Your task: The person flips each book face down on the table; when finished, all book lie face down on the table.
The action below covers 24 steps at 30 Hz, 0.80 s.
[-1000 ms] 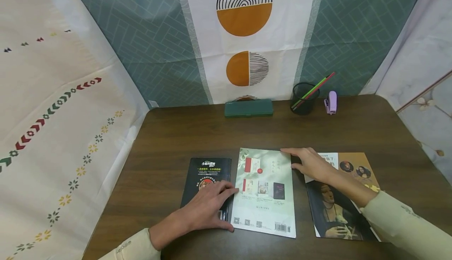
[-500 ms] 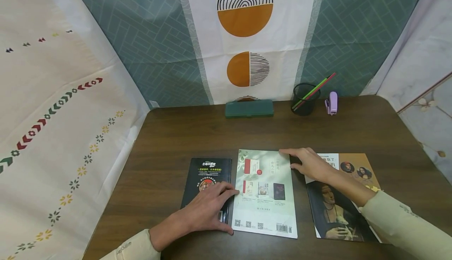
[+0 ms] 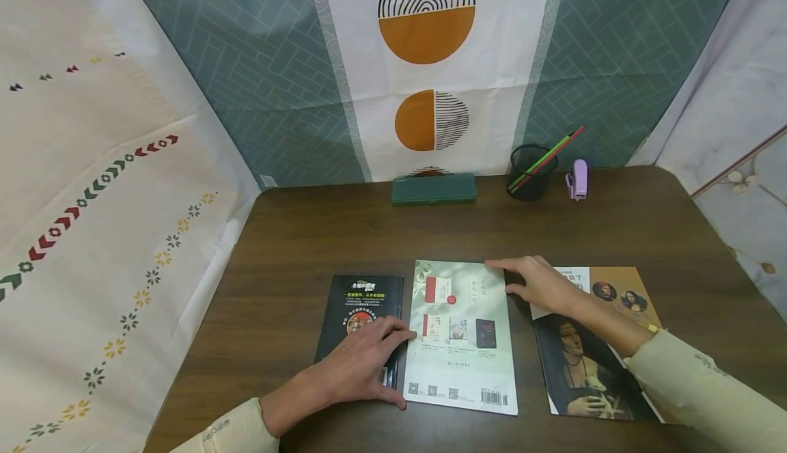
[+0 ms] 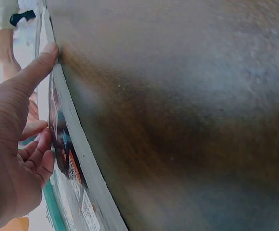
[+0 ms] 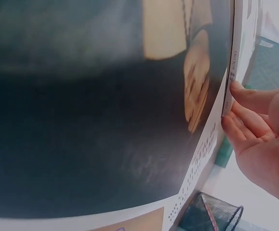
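A pale green magazine or thin book lies flat at the front middle of the table. My left hand lies across a black book, its thumb and fingertips right at the magazine's left side. Its thumb and fingers are spread apart in the left wrist view. At the magazine's upper right corner, my right hand touches the top edge with the index finger, and the thumb is by the right side. In the right wrist view, the right thumb meets a thin white spine.
Under the right forearm lies a book with a painted portrait on its cover. Along the back edge stand a green case, a black mesh pen cup with pencils, and a lilac stapler. Patterned cloth hangs behind.
The magazine has turned very slightly, its top edge shifting left and its lower end right, during the first half second. Both hands stay nearly in place.
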{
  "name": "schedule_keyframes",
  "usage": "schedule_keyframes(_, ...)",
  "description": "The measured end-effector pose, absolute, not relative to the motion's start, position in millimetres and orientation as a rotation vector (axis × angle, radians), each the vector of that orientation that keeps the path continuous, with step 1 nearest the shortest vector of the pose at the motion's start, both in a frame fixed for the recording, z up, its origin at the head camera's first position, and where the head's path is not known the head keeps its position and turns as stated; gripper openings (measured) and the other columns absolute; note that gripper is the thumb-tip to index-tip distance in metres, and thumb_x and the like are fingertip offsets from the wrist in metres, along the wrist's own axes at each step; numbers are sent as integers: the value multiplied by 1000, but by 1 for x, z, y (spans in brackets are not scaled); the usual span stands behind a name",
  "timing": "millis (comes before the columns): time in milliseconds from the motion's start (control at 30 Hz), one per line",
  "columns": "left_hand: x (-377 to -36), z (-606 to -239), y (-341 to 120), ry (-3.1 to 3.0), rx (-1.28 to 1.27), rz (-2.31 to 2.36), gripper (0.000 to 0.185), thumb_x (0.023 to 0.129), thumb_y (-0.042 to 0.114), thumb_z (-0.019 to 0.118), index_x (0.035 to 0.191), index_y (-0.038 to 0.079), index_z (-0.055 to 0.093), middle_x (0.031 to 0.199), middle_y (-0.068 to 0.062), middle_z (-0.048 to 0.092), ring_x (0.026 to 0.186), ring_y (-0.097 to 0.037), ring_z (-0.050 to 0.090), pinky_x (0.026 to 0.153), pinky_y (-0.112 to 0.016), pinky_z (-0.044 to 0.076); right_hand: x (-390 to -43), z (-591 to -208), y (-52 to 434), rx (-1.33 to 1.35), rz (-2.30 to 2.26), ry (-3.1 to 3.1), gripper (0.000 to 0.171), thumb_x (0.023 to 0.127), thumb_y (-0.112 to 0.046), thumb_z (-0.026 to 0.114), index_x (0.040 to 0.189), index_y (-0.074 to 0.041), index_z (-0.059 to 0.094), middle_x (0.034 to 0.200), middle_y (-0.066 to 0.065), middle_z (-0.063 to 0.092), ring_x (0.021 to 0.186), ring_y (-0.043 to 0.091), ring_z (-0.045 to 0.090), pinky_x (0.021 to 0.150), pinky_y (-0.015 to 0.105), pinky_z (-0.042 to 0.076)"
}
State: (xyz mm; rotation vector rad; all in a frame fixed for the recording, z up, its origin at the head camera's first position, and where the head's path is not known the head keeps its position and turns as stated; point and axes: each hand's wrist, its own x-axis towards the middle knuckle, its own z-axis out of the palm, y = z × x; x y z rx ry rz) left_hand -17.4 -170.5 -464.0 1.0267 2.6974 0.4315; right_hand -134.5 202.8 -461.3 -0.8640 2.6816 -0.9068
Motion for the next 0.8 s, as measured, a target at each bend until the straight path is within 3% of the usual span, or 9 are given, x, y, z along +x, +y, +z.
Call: schedule_keyframes(800,-16,-469,-172,2725,1115,422,97,80,72,82,157,21,52,149,3,49,122,-12,49,102,-35,50,-139,-465,206,-894,-931,2645,60,90,10,78,147,4,60,143,26,62,130,47,61,101,59,53)
